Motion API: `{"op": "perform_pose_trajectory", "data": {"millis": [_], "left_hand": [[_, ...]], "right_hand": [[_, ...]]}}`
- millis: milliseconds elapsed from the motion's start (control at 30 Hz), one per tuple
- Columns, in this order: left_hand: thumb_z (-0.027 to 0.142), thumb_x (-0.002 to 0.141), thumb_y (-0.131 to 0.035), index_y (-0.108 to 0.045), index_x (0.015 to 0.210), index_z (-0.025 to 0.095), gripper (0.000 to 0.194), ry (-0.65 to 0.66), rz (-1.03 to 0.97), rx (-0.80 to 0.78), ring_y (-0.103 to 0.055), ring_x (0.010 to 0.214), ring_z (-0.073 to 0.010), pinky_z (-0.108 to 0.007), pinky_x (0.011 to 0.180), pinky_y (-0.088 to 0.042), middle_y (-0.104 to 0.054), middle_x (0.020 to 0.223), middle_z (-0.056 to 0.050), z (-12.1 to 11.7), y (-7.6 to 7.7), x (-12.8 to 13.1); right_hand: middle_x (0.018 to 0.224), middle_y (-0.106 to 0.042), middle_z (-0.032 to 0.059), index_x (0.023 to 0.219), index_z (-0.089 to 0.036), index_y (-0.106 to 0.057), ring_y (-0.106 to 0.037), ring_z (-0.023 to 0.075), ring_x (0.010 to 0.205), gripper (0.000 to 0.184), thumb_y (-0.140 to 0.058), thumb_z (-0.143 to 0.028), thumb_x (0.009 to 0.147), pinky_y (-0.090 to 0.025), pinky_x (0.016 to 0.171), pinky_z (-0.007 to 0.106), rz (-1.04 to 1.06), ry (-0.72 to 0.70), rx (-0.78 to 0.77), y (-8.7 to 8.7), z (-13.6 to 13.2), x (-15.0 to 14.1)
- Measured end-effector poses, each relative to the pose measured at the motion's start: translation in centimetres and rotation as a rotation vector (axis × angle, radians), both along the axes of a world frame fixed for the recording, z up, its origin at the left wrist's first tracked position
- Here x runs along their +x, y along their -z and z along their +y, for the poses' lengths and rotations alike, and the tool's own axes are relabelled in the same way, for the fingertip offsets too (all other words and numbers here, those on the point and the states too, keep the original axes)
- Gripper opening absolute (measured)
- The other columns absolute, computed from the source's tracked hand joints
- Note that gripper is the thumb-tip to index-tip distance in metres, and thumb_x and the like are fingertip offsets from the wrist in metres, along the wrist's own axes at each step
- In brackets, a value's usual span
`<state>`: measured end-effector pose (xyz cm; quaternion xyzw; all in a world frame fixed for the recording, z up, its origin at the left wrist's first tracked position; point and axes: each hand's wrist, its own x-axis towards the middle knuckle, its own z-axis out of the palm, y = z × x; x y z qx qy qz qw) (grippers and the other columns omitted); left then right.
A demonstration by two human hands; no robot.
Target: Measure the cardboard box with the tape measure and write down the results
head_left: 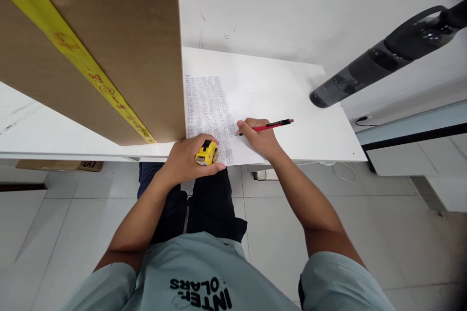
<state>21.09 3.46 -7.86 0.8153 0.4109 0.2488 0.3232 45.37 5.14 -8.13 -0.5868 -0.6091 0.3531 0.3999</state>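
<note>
My left hand (186, 158) is closed around a small yellow-and-black tape measure (207, 153) at the front edge of the white table (284, 82). Its fingers rest over the lower part of a densely written area (208, 102), filled with rows of small marks. Whether this is a separate sheet is hard to tell. In my right hand (260, 137) is a red-and-black pen (273, 125), gripped in a writing hold. The pen's tip points left and touches or nearly touches the right side of the writing.
A tall cardboard box (120, 48) with yellow tape (83, 65) stands on the table at left, beside the writing. From the upper right a dark cylindrical device (365, 70) reaches over the table's far right. A scuffed white wall (255, 5) rises behind.
</note>
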Motion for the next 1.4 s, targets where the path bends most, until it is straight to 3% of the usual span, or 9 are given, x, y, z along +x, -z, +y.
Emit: {"op": "perform_pose_trajectory", "data": {"millis": [233, 1133, 1233, 1333, 1400], "left_hand": [[0.058, 0.078, -0.073, -0.059, 0.116, 0.027, 0.051, 0.008, -0.009, 0.007, -0.071, 0.095, -0.0196, -0.032, 0.083, -0.05, -0.074, 0.112, 0.003, 0.0, 0.2, 0.0], [0.06, 0.077, -0.073, -0.061, 0.115, 0.026, 0.053, 0.006, -0.025, -0.021, -0.071, 0.094, -0.02, -0.032, 0.083, -0.05, -0.074, 0.111, 0.001, 0.0, 0.1, -0.2], [0.06, 0.077, -0.074, -0.062, 0.115, 0.027, 0.052, -0.005, -0.029, -0.027, -0.071, 0.095, -0.0204, -0.032, 0.084, -0.05, -0.075, 0.11, 0.002, -0.3, 0.1, -0.2], [0.06, 0.075, -0.076, -0.061, 0.115, 0.028, 0.053, -0.009, -0.038, -0.038, -0.071, 0.098, -0.0219, -0.034, 0.085, -0.051, -0.075, 0.111, 0.002, -0.7, 0.1, -0.3], [0.059, 0.072, -0.078, -0.061, 0.117, 0.028, 0.056, -0.018, -0.071, -0.038, -0.071, 0.102, -0.0231, -0.035, 0.088, -0.053, -0.074, 0.114, 0.001, -1.1, 0.1, -0.5]], "right_hand": [[0.057, -0.055, -0.0013, 0.052, -0.021, -0.052, -0.05, 0.0135, 0.059, 0.042, -0.06, -0.04, 0.089, -0.038, 0.059, 0.032, -0.003, -0.042, -0.022, 0.1, 0.0, 0.2], [0.055, -0.056, 0.0002, 0.055, -0.022, -0.057, -0.055, 0.0175, 0.062, 0.045, -0.06, -0.047, 0.091, -0.043, 0.063, 0.033, -0.078, 0.09, 0.055, 0.3, -0.1, 0.1], [0.068, -0.065, 0.0034, 0.067, -0.021, -0.066, -0.061, 0.0198, 0.071, 0.039, -0.058, -0.048, 0.093, -0.048, 0.072, 0.035, -0.123, 0.144, 0.13, 0.5, -0.2, 0.0], [0.096, -0.069, 0.0082, 0.098, -0.02, -0.074, -0.064, 0.0223, 0.087, 0.029, -0.059, -0.044, 0.092, -0.051, 0.084, 0.038, -0.313, 0.197, 0.25, 1.3, -0.1, -0.2], [0.106, -0.066, 0.0118, 0.115, -0.017, -0.07, -0.063, 0.0234, 0.086, 0.033, -0.057, -0.036, 0.09, -0.052, 0.085, 0.042, -0.415, 0.232, 0.286, 1.9, 0.4, -0.3]]}}
